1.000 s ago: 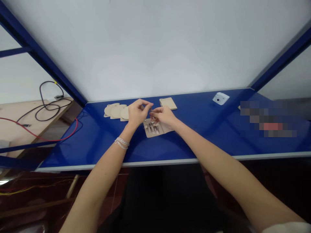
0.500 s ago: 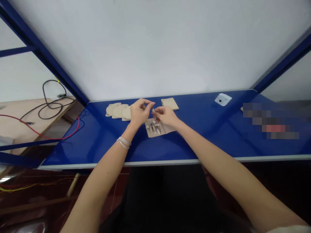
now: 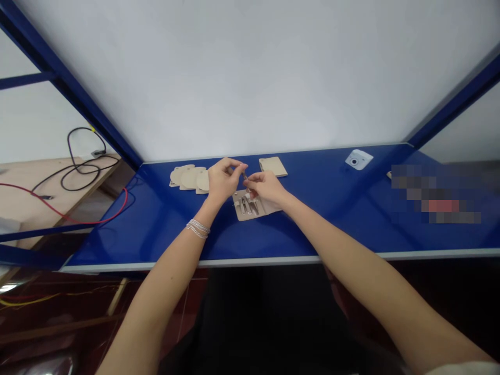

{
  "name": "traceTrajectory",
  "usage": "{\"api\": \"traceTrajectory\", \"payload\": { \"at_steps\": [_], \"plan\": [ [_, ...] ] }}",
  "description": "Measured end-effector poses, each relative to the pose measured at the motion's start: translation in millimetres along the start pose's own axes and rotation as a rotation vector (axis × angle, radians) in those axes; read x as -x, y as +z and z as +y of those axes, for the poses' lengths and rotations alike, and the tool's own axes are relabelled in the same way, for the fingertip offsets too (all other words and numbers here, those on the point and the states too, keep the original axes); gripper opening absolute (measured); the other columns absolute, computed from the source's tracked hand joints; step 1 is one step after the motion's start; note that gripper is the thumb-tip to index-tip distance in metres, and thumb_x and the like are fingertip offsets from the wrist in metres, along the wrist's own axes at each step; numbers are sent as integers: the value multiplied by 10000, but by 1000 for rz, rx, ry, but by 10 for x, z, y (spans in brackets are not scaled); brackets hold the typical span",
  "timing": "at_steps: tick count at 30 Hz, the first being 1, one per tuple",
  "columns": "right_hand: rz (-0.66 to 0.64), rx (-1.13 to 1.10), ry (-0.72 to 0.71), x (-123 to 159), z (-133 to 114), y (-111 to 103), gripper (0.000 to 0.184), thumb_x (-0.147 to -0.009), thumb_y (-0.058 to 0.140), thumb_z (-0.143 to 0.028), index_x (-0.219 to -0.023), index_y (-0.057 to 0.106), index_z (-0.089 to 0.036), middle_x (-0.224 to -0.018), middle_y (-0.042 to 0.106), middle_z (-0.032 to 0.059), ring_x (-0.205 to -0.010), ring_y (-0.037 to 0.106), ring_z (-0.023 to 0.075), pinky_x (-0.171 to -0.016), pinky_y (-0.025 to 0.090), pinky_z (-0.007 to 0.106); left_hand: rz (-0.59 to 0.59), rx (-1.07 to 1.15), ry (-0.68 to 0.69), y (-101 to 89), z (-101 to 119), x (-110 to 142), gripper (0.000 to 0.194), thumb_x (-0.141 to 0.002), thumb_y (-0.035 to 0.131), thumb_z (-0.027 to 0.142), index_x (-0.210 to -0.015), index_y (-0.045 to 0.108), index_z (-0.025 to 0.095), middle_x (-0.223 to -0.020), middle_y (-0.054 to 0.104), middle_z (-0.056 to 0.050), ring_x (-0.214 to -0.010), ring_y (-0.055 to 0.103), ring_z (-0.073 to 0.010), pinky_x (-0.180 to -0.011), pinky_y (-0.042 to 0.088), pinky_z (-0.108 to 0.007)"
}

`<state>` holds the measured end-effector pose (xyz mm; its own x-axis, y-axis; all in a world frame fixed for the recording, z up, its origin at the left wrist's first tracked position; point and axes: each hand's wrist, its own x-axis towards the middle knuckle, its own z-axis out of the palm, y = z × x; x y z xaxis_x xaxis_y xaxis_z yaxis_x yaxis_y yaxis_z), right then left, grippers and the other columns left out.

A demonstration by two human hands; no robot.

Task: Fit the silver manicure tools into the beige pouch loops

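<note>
Over on the blue tabletop (image 3: 297,229), a small metal tool (image 3: 245,177) is being held up between the left hand (image 3: 223,179) and the right hand (image 3: 265,188), right at the fingertips. Both hands are closed into a pinch, fingers curled in toward each other, though the tool is too small for much detail to be made out, or for it to be said how much of the grip comes from each hand. Just below the right hand, a tan pouch (image 3: 271,207) is laid flat and open, with a few metal grooming tools (image 3: 246,207) tucked into it, and the right hand's heel sits just over its top edge. Off to the left, some round tan cards (image 3: 185,177) are fanned out in an overlapping row, just beside the left hand. A square tan card (image 3: 273,165) is placed past the right hand, and a small white camera (image 3: 358,159) is sitting well off to the right. A few bracelets (image 3: 198,228) are worn on the left wrist. Black and red wires (image 3: 78,166) can be seen off the table on the left, over a wooden board.
</note>
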<state>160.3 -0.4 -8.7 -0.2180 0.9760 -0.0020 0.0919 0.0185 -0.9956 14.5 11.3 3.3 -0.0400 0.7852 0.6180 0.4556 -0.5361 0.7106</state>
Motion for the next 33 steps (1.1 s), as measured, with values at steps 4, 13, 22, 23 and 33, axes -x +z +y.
{"api": "traceTrajectory", "payload": {
  "at_steps": [4,13,22,23,33],
  "plan": [
    [11,-161,98,28,-73,19,153,-763,695,-216,-654,631,-129,-505,533,-7,-425,494,94,-441,471,232,-45,11,98,2,6,24,179,-785,682,336,-715,674,172,-657,651,-9,-497,465,-90,-528,396,-252],
    [10,-142,86,37,-70,11,280,-832,655,-361,-691,630,-120,-496,515,-5,-410,502,87,-389,433,193,-35,-13,102,6,-41,11,194,-776,699,359,-723,696,173,-635,645,-6,-478,442,-84,-507,373,-248],
    [10,-120,157,91,-159,19,376,-869,623,-428,-661,606,-115,-495,532,2,-380,500,77,-360,375,184,-24,25,151,17,-66,0,176,-756,722,332,-695,704,167,-623,644,-10,-465,430,-78,-483,351,-241],
    [8,-120,155,95,-163,21,376,-870,624,-425,-661,606,-113,-494,530,0,-378,496,74,-359,370,182,-20,13,142,14,-62,-2,182,-753,725,339,-693,705,168,-600,631,-5,-458,423,-78,-480,346,-241],
    [-24,-38,39,74,-85,44,276,-847,666,-332,-682,626,-115,-514,550,-15,-394,466,50,-376,363,161,66,97,-90,2,-65,-43,234,-743,721,369,-686,698,143,-480,565,7,-395,410,-70,-414,316,-214]
  ]
}}
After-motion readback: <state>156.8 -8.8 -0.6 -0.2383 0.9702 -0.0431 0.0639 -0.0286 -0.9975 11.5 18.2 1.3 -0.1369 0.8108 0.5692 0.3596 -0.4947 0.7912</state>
